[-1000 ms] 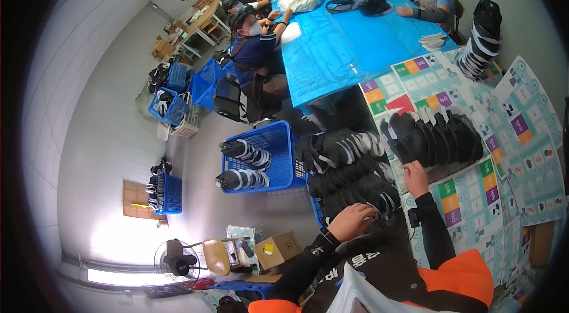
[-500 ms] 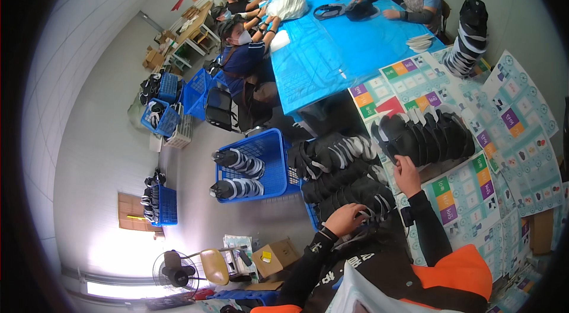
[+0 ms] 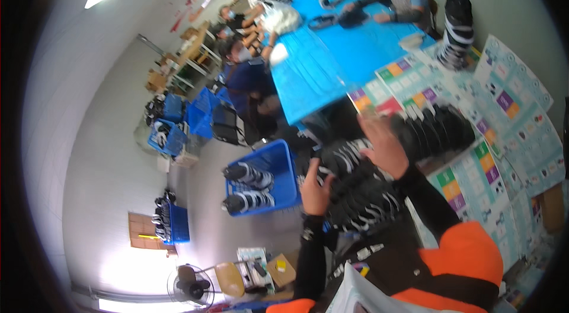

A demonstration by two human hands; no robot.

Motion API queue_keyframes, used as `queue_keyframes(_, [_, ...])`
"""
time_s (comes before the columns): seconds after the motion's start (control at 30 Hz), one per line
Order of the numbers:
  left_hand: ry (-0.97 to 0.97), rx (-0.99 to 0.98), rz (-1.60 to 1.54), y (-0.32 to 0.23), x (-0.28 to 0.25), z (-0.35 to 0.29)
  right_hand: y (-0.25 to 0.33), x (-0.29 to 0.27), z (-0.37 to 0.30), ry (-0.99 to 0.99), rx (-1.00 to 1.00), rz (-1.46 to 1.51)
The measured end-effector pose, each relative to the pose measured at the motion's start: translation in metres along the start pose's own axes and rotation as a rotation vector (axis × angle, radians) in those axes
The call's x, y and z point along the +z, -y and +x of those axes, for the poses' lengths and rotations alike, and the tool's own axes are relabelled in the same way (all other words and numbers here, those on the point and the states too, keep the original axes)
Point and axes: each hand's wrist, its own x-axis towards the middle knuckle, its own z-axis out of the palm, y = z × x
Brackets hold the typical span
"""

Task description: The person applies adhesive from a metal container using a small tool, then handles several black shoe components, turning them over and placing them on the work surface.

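My left hand is raised at the left edge of several rows of nested black pieces with white edges, which look like shoe uppers. Its thumb and fingers are apart with nothing between them. Slightly blurred, my right hand hovers between those rows and another row of black pieces lying on the printed sheets. The fingers of that hand are stretched out and hold nothing visible. The container under the nearest rows is mostly hidden.
A blue basket with two nested stacks stands on the left. Printed sheets cover the surface on the right, where a tall stack stands. Co-workers sit around a blue-covered table ahead. A chair and fan are at lower left.
Both hands have lifted and moved forward. My right hand has left the row on the sheets, and my left hand has come off the near row. The view has shifted slightly.
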Motion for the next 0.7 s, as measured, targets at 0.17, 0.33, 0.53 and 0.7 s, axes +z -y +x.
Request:
queue_keyframes(0.17, [0.543, -0.367, -0.955, 0.059, -0.01, -0.029, -0.028, 0.057, -0.01, 0.474, 0.37, 1.673])
queue_keyframes(0.33, [0.788, -0.481, -0.307, 0.14, 0.053, -0.051, -0.065, 0.093, -0.009, 0.719, 0.458, 0.691])
queue_keyframes(0.53, [-0.177, -0.248, -0.021, 0.108, 0.048, -0.044, -0.066, 0.011, 0.041, -0.99, 0.454, 0.0])
queue_keyframes(0.7, [0.269, -0.362, -0.206, 0.207, 0.113, -0.065, -0.054, 0.067, 0.011, -0.79, 0.053, -0.241])
